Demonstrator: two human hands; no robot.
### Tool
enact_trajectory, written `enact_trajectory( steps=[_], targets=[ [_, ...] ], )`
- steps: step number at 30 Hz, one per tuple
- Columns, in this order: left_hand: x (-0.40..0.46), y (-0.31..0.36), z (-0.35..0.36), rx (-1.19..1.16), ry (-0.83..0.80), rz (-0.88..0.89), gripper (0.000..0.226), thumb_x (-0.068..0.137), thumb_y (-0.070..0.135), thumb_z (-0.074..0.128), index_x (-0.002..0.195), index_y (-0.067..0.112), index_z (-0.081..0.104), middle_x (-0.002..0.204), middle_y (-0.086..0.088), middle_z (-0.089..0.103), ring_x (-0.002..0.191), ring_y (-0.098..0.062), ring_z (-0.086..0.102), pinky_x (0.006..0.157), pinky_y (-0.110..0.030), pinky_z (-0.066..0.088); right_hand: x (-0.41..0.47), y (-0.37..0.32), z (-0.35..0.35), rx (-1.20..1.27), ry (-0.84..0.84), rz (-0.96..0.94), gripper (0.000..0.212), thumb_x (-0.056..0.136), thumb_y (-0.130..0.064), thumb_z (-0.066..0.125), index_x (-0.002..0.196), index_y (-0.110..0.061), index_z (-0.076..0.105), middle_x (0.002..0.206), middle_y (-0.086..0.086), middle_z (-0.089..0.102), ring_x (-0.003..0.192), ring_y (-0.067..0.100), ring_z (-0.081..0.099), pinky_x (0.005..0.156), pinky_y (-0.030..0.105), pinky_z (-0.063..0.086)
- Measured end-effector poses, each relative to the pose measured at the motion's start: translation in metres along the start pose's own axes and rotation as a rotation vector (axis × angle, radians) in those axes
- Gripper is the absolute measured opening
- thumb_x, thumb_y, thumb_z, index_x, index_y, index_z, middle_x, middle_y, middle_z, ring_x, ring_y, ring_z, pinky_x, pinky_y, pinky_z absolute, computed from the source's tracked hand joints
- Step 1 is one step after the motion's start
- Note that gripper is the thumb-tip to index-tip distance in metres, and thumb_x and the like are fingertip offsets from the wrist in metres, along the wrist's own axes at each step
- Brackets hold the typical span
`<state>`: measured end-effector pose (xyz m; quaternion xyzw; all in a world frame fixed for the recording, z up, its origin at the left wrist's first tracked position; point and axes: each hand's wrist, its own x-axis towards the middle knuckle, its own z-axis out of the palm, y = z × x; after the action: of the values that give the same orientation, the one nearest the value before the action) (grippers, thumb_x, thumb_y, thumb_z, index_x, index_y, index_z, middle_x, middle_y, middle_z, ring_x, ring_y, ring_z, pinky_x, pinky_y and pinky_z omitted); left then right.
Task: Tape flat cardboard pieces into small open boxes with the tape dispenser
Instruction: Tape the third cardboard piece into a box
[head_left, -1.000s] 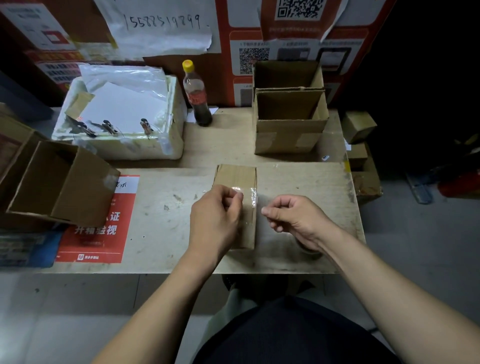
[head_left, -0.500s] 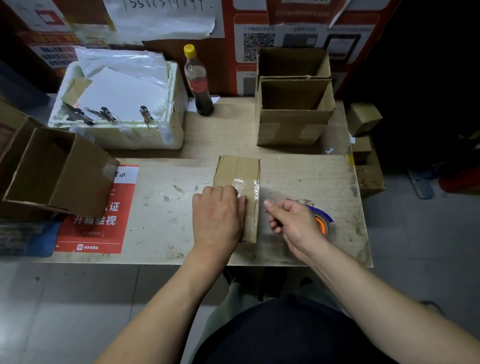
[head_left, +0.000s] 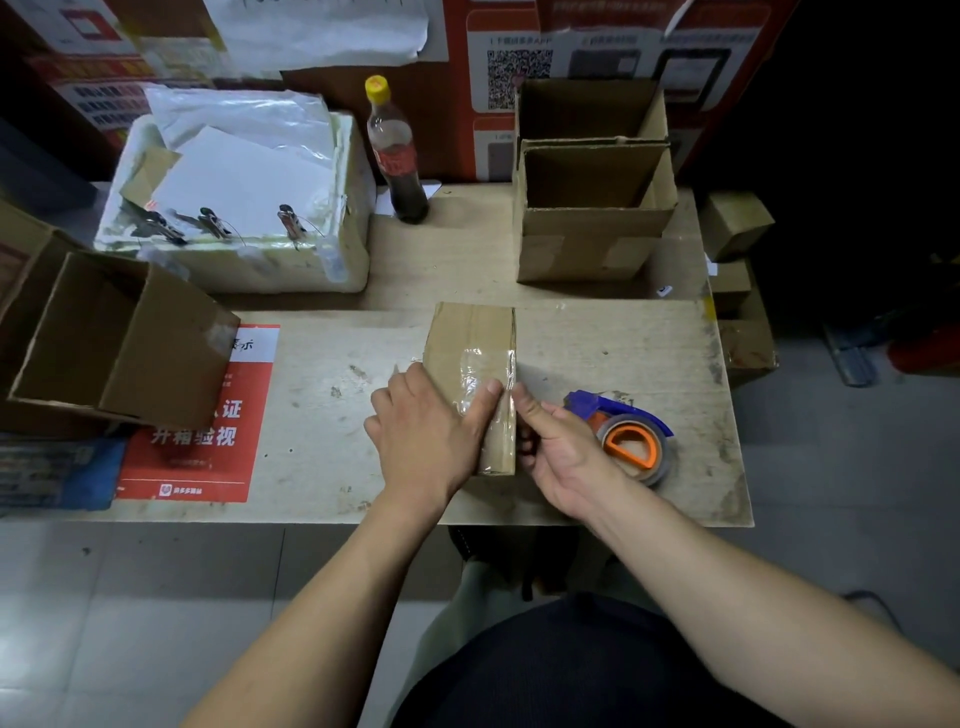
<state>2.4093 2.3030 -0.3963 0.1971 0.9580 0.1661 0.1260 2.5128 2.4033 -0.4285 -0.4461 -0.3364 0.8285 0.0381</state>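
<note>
Brown corrugated cardboard piece (head_left: 470, 364), folded flat and taped, lies mid-desk: light, stiff, we judge; we pin it under our flat left hand (head_left: 423, 436), while our curled right hand (head_left: 563, 449) pinches its right edge.

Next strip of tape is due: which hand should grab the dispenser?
Right. The right hand lies beside the tape dispenser, while the left hand presses flat on the cardboard piece, probably steadying it.
</note>
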Motion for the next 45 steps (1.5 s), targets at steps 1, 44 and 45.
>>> enact_trajectory(
  steps=[1,44,45],
  targets=[
    [0.001,-0.001,-0.001,-0.017,-0.008,-0.002,0.079,0.086,0.084,0.044,0.117,0.011,0.05,0.121,-0.011,0.056,0.115,-0.035,0.046,0.091,-0.05,0.039,0.001,0.002,0.001,-0.002,-0.012,0.029,0.061,0.074,-0.062,0.078,0.11,-0.013,0.07,0.073,-0.004,0.068,0.054,0.006,0.056,0.053,0.023,0.041],
    [0.003,-0.005,-0.008,-0.196,-0.121,0.0,0.054,0.101,0.056,0.043,0.127,0.009,0.046,0.129,-0.013,0.049,0.121,-0.036,0.042,0.095,-0.05,0.035,-0.002,-0.089,0.006,-1.006,-0.244,-0.166,0.032,0.108,-0.027,0.051,0.081,-0.01,0.057,0.053,0.005,0.052,0.038,0.005,0.043,0.039,0.015,0.033],
    [0.007,-0.003,-0.009,-0.221,-0.121,-0.01,0.053,0.101,0.055,0.044,0.127,0.009,0.047,0.13,-0.014,0.049,0.122,-0.036,0.042,0.096,-0.05,0.035,0.0,-0.09,0.006,-0.997,-0.22,-0.168,0.031,0.107,-0.029,0.052,0.083,-0.01,0.058,0.053,0.006,0.05,0.038,0.007,0.042,0.037,0.017,0.033]
  ],
)
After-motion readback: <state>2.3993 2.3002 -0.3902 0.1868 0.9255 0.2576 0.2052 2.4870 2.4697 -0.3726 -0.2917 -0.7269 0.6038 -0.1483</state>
